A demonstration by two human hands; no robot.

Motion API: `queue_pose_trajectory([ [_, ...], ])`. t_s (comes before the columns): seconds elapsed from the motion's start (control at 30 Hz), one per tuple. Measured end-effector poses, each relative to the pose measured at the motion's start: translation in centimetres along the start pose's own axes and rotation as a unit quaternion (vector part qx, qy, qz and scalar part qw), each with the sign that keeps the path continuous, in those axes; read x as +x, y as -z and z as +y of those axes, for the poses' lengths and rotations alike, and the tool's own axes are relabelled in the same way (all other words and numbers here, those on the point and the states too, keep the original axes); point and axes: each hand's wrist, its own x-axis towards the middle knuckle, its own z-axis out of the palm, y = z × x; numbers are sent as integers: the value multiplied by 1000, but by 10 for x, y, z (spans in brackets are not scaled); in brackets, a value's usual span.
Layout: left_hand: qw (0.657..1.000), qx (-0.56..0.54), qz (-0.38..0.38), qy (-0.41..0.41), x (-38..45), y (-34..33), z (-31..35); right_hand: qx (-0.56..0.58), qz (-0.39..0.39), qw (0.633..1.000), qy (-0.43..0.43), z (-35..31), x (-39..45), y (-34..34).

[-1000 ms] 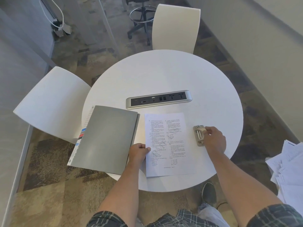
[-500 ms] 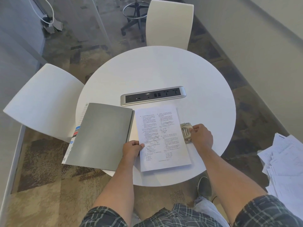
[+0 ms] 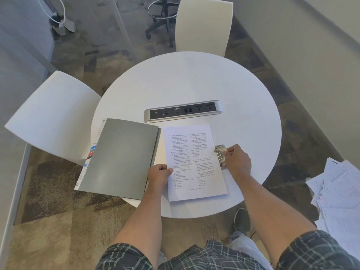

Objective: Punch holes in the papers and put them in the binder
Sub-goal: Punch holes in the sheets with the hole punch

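A printed sheet of paper point(image 3: 194, 162) lies flat near the front of the round white table point(image 3: 194, 80). My left hand point(image 3: 159, 175) pinches the sheet's left edge. My right hand point(image 3: 236, 162) grips a small metal hole punch point(image 3: 219, 153), which sits against the sheet's right edge; whether the paper is inside its slot I cannot tell. A closed grey binder point(image 3: 120, 157) with coloured tabs along its left side lies left of the sheet, overhanging the table edge.
A silver power strip point(image 3: 183, 111) is set into the table behind the paper. White chairs stand at the left point(image 3: 50, 117) and far side point(image 3: 202, 24). A loose pile of papers point(image 3: 339, 195) lies at the right, off the table.
My right hand has slid the hole punch leftward until it meets the sheet's right edge. My left hand has stayed on the sheet's left edge.
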Motion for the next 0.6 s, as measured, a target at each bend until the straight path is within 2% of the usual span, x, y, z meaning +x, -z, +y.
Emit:
queue_pose_trajectory([
  [0.27, 1000, 5, 17, 6, -7, -5, 1, -3, 3, 1000, -10, -2, 0, 0],
  [0.6, 999, -31, -2, 35, -6, 4, 2, -8, -6, 1000, -11, -1, 5, 2],
])
